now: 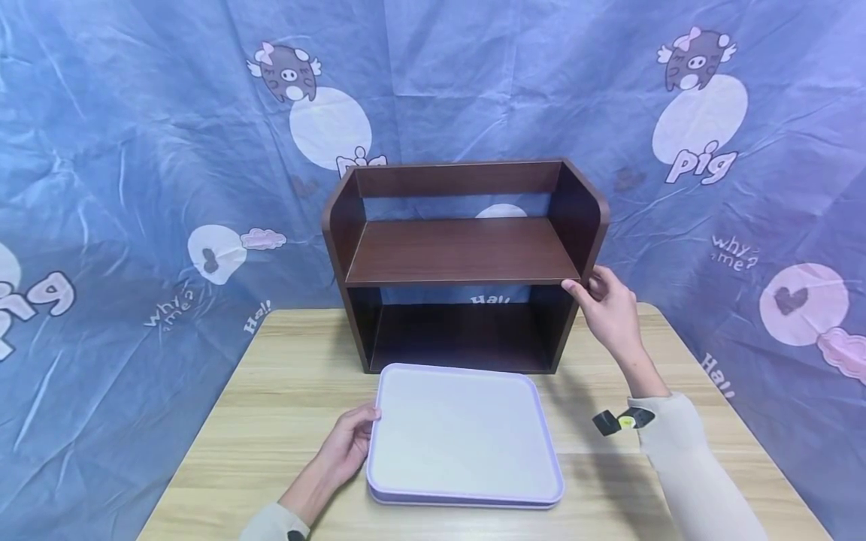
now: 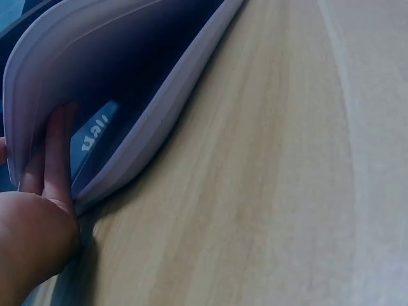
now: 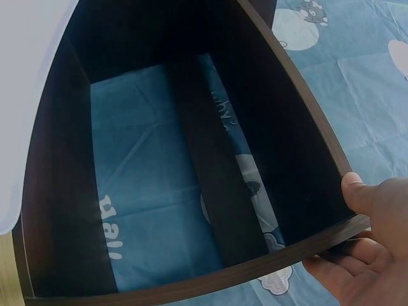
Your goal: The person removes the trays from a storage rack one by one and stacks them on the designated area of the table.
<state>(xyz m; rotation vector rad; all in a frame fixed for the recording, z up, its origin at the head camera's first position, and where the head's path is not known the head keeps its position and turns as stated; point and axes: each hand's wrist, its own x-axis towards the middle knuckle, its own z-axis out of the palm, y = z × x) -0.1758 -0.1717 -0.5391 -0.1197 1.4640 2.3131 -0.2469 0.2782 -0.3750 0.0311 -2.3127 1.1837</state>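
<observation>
A dark brown two-tier desk shelf (image 1: 467,252) stands upright toward the back of the table. My right hand (image 1: 612,312) grips its right side panel at the middle board, the thumb on the front edge and the fingers around the outside. In front of the shelf lies a white tray (image 1: 463,436) with a lilac rim, stacked over a second tray (image 2: 148,131). The left hand (image 1: 346,443) pinches the upper tray's left edge. In the left wrist view its fingers (image 2: 58,153) reach into the gap between the trays, where the upper one is tilted up.
The wooden table (image 1: 271,428) ends near the blue cloth backdrop (image 1: 162,113), which hangs behind and on both sides. A small black device (image 1: 619,421) is strapped to the right wrist.
</observation>
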